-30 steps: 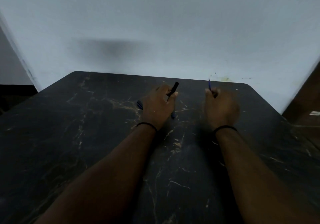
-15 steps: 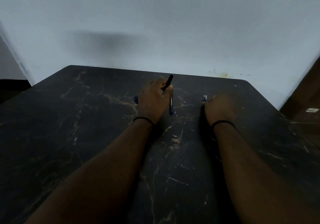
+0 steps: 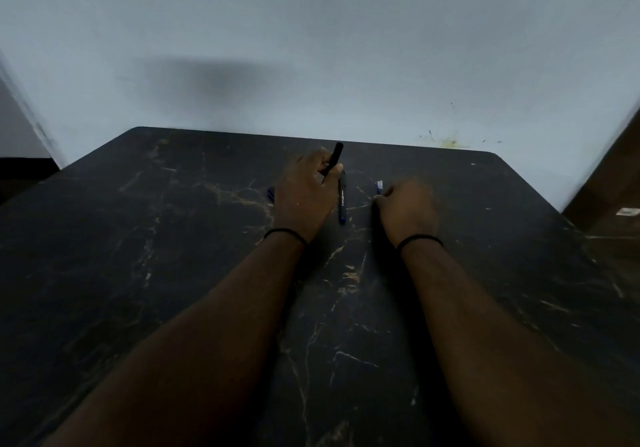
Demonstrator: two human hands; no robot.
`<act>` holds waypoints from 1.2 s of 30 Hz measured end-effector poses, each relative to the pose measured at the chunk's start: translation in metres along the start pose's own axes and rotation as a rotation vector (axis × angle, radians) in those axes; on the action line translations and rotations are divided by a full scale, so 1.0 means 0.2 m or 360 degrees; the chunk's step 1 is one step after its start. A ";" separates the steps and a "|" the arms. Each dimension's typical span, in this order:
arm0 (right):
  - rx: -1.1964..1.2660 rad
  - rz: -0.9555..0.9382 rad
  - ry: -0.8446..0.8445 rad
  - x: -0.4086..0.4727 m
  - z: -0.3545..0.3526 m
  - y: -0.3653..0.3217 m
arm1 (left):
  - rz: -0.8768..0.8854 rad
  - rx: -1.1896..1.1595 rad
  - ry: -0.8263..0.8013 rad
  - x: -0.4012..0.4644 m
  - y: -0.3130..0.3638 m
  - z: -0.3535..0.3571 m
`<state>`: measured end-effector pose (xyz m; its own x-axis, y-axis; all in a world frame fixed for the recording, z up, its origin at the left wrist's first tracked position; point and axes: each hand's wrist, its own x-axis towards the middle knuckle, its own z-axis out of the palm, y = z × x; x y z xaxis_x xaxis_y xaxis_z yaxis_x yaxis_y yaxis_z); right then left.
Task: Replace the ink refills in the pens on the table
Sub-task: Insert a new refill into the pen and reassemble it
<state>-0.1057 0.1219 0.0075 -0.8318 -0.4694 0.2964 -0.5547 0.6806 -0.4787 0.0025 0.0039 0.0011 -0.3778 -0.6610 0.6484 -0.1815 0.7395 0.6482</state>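
Note:
My left hand grips a black pen barrel that sticks up and away past my thumb. A dark blue pen lies flat on the black marble table, just right of that hand. A blue object peeks out at the hand's left side, mostly hidden. My right hand rests low on the table with its fingers curled. Thin blue and white refills lie just beyond its fingertips; I cannot tell whether the fingers still touch them.
A pale wall stands right behind the table's far edge, with a yellowish stain at the right. A brown wooden surface borders the table on the right. Both wrists wear thin black bands.
My right hand has come down from holding a blue refill upright to resting on the table, with the refills now lying beyond its fingers. The left hand keeps hold of the black barrel.

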 end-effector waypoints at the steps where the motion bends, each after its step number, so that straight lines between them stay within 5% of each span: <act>1: 0.0011 0.0005 -0.0006 0.00 0.00 0.00 | -0.0009 -0.0004 -0.0002 0.00 0.00 0.00; 36: 0.0063 0.0138 0.0005 0.05 -0.06 0.16 | -0.0037 -0.0009 -0.0060 -0.01 0.00 -0.01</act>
<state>-0.1319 0.1448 0.0055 -0.8768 -0.4078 0.2548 -0.4792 0.6961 -0.5347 0.0042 0.0042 0.0004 -0.4074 -0.6725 0.6179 -0.1856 0.7234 0.6650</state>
